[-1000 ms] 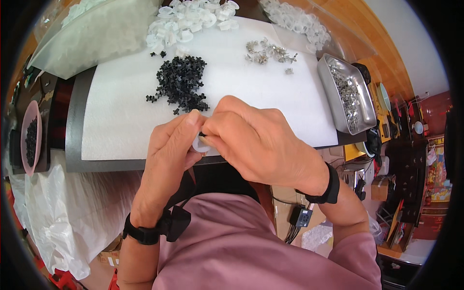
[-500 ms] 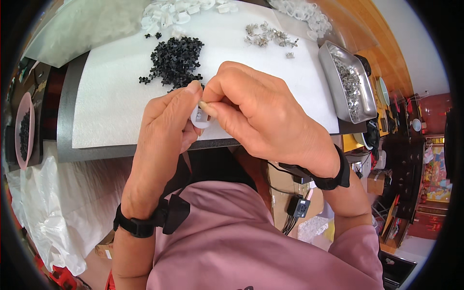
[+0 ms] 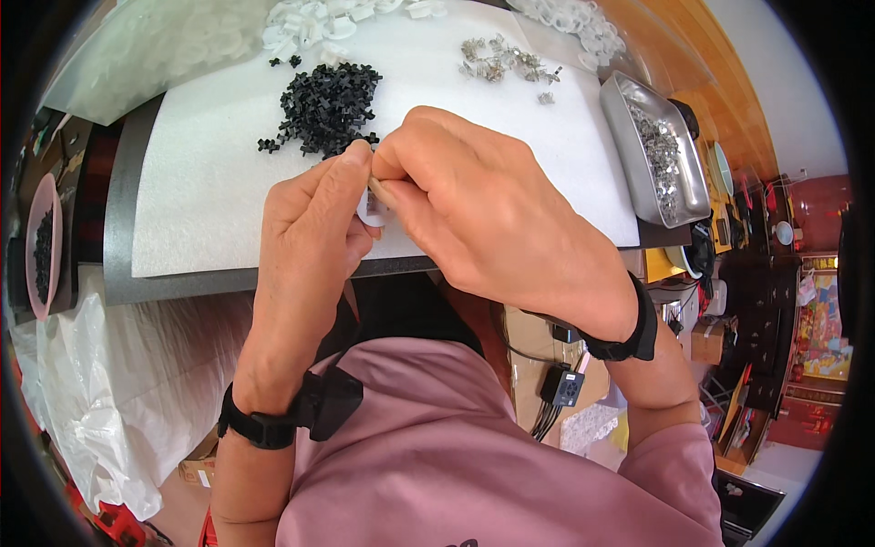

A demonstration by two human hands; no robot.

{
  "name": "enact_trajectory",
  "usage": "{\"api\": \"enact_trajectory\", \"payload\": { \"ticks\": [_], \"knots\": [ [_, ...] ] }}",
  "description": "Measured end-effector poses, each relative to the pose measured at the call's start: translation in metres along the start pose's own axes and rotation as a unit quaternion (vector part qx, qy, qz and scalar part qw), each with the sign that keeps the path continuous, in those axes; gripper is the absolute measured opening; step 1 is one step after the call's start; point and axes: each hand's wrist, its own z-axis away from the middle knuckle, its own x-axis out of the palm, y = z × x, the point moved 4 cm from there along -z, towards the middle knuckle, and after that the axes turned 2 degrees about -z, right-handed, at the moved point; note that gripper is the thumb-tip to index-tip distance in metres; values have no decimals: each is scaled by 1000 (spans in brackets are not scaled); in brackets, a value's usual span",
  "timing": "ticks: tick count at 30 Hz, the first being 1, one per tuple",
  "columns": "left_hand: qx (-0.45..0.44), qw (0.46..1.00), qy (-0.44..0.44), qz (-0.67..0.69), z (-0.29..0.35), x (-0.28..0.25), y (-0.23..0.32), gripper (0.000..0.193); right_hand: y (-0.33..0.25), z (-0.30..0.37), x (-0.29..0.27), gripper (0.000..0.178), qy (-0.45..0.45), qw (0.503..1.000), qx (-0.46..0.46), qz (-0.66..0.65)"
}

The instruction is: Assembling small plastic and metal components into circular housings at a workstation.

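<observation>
Just past the table's front edge, my left hand [image 3: 305,214] is closed round a small white plastic part [image 3: 368,217] with a rounded rim. My right hand [image 3: 497,214] bends over the same part, thumb and forefinger pinched together at its upper edge. Whatever sits between those fingertips is hidden. Most of the white part is covered by my fingers. Behind my hands lies a heap of small black cross-shaped pieces [image 3: 330,105]. Farther right, several small metal clips [image 3: 497,62] are scattered on the white foam sheet [image 3: 205,196].
A metal tray [image 3: 620,150] of small metal pieces stands at the right. White plastic parts [image 3: 314,27] and translucent rings [image 3: 583,32] lie at the back. A big clear bag [image 3: 173,55] fills the far left. At the left, a pink bowl [image 3: 55,205] holds black pieces.
Both hands have shifted slightly, and my right hand has turned further over the white plastic part. Less of the part shows now; the metal visible inside it before is mostly covered.
</observation>
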Motion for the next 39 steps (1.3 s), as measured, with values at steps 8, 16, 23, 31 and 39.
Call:
{"api": "enact_trajectory", "payload": {
  "ticks": [8, 16, 23, 31, 39],
  "knots": [
    [-13, 999, 2, 32, 0, 0, -1, 34, 4, 1, -2, 7, 46, 997, -1, -62],
    [-3, 1000, -1, 29, -2, -3, 0, 38, 12, 0, 3, 5, 48, 992, 65, -92],
    [-14, 999, 6, 46, -4, -5, 0, 40, 14, -5, 5, 14, 23, 989, 118, -90],
    [8, 998, -1, 67, -3, -4, 2, 40, 5, -5, 6, 18, 15, 999, 38, 30],
    [7, 996, 25, 85, -4, -3, 0, 39, 1, -1, 8, 17, 26, 998, 52, 27]
  ]
}}
